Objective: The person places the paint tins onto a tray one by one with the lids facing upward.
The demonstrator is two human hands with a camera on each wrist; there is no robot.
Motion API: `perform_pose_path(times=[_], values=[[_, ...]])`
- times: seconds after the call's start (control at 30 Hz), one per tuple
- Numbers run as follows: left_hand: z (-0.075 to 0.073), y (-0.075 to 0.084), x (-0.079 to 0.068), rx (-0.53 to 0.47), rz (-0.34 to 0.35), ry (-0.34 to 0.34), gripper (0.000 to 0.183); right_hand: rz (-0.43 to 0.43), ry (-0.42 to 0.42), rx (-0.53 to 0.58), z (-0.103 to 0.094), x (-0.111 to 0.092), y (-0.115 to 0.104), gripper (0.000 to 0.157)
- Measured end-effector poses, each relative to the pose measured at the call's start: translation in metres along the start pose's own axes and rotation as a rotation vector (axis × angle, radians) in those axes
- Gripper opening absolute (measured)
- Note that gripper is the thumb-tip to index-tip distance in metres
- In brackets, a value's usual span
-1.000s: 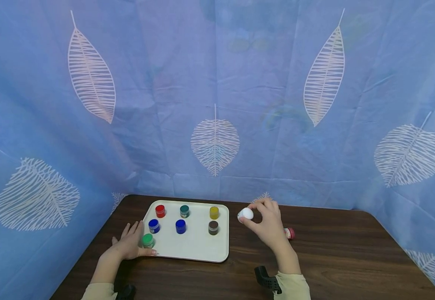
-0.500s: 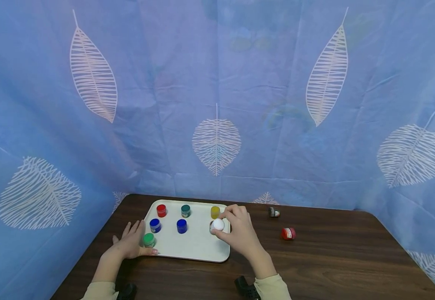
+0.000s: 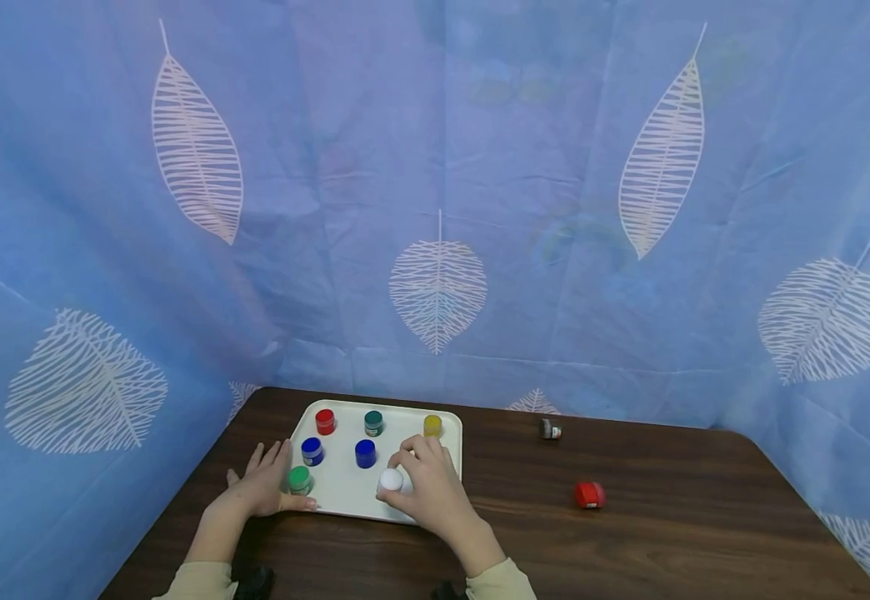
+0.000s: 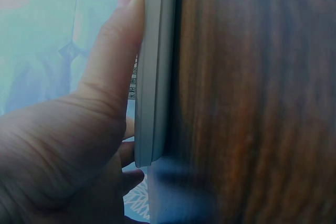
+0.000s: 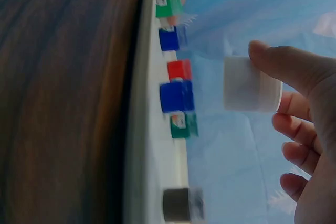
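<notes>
My right hand [image 3: 437,490] pinches a small white paint jar [image 3: 391,481] between thumb and fingers. It is above the front middle of a white tray [image 3: 341,492]; the right wrist view has the white jar [image 5: 244,84] apart from the tray surface. At the tray's front left corner rests my left hand [image 3: 251,492], fingers spread along the left side and thumb on the front rim. Beside that thumb stands a green jar [image 3: 299,479]. Two blue jars [image 3: 365,453], a red jar [image 3: 325,422], a dark green jar [image 3: 373,422] and a yellow jar [image 3: 432,426] stand on the tray.
In the right wrist view a dark brown jar [image 5: 176,204] stands on the tray; my right hand hides it in the head view. Right of the tray, a red jar [image 3: 589,495] and a dark jar [image 3: 551,429] lie sideways on the wooden table [image 3: 675,500].
My right hand has carried the white jar leftward from beside the tray to over its front middle. The left hand keeps its place on the tray corner. The loose red jar has shifted slightly nearer.
</notes>
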State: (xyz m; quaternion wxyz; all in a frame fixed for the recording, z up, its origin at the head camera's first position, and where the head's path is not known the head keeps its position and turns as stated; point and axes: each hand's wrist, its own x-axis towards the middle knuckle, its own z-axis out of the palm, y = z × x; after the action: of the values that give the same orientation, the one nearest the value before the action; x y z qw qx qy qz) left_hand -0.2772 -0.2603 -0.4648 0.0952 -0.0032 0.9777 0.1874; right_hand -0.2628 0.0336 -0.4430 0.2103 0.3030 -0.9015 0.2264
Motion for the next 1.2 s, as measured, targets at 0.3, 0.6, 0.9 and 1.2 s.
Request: perform_pose_path(times=[0.3,0.6,0.9,1.2], values=[[-0.001,0.001,0.001,0.014,0.001,0.015,0.133,-0.026,-0.067,-0.021,0.026,0.006,-0.013,0.030],[-0.001,0.001,0.000,0.010,0.004,0.017,0.134,0.020,-0.101,-0.018,0.045,0.016,-0.019,0.029],[0.001,0.000,-0.001,0.004,0.008,0.019,0.134,0.065,-0.078,-0.048,0.060,0.022,-0.025,0.030],[0.004,-0.003,0.004,0.010,-0.002,0.020,0.135,0.147,-0.119,-0.010,0.066,0.025,-0.028,0.031]])
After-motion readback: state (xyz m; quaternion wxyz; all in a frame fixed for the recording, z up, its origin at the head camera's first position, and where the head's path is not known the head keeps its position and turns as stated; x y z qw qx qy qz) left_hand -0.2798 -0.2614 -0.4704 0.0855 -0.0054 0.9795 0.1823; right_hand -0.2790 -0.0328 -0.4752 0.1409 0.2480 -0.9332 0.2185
